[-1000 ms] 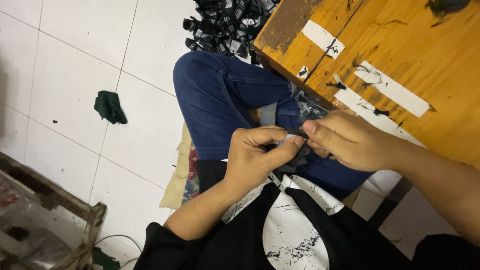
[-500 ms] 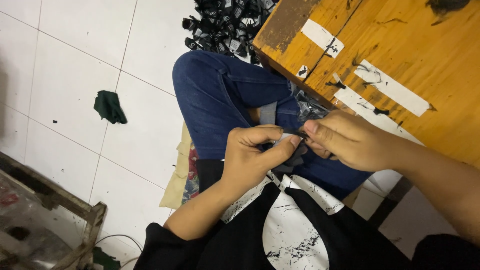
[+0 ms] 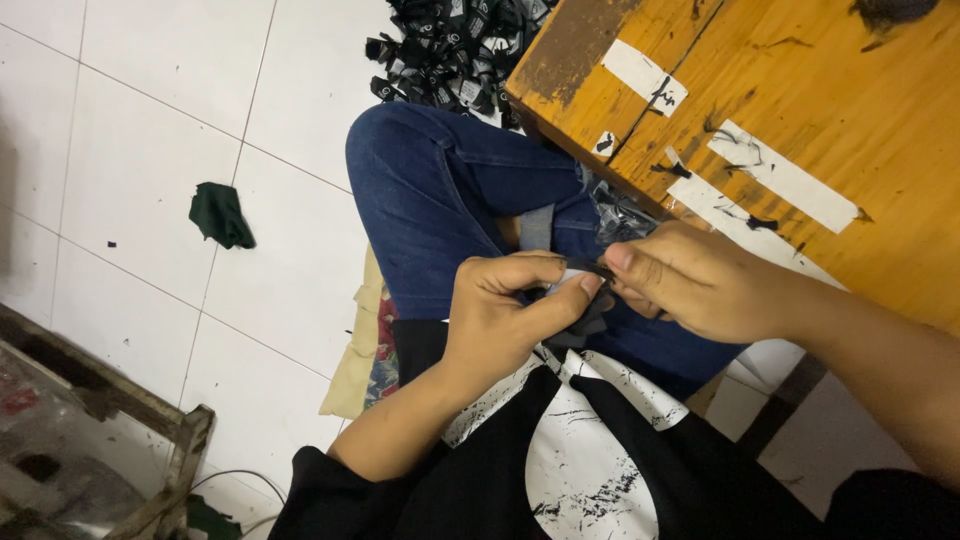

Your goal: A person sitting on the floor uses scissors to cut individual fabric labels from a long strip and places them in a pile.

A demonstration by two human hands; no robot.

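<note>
Dark fabric piece (image 3: 588, 318) with a pale edge was pinched at frame centre, over the lap, between both hands. Left hand (image 3: 500, 320) was closed on it, thumb pressed along its top edge, fingers curled beneath. Right hand (image 3: 700, 285) was closed on the same piece from the right, fingertips meeting the left thumb; exact shape of the piece could not be told, mostly hidden by fingers. Blue jeans (image 3: 440, 200) were seen behind the hands, upper centre. Wooden bench (image 3: 800, 110) with pale tape strips was placed at upper right, its edge just beside the right hand. A heap of small dark scraps (image 3: 450, 50) was seen on the white tiled floor (image 3: 130, 150) at top centre. One dark green scrap (image 3: 222, 215) was noted at left, well apart.
</note>
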